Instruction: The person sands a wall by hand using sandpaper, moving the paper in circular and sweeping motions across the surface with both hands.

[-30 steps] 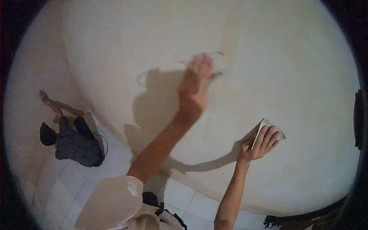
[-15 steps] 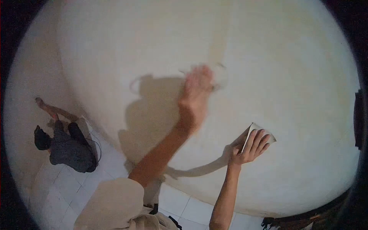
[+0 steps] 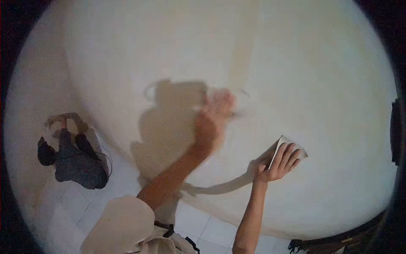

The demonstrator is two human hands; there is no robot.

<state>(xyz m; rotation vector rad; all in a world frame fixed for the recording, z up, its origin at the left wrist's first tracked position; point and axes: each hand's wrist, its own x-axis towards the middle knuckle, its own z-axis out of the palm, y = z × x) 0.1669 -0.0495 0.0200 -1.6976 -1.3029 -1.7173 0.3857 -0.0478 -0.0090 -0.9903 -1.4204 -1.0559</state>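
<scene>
Gripping a pale sheet (image 3: 285,140) against the wall (image 3: 321,84), the right hand (image 3: 279,163) keeps its fingers laid over the front and its thumb at the left edge. The sheet's upper corner and far right corner poke out past the fingers, both with dark tips. Up and to the left of that hand, well apart from it, the left hand (image 3: 218,108) lies over the wall with its fingers pointing upward; it is blurred, so whether it grasps anything cannot be told. Thin dark marks show just right of its fingers, too smeared to make out. A yellowish band (image 3: 243,51) runs up the wall above the left hand, and a broad shadow (image 3: 169,108) falls to its left. Another shadow, long and curved, reaches from the right hand toward the lower left. Below the left hand is the pale sleeve (image 3: 122,224) of the same arm, and beneath both hands are white floor tiles (image 3: 194,220). Far left of the hands, another person (image 3: 80,163) in dark clothes is down low, one arm toward the adjoining wall, with a thin dark cord (image 3: 111,163) close by. Dark items (image 3: 338,244) lie below and right of the right hand, too dim to identify.
</scene>
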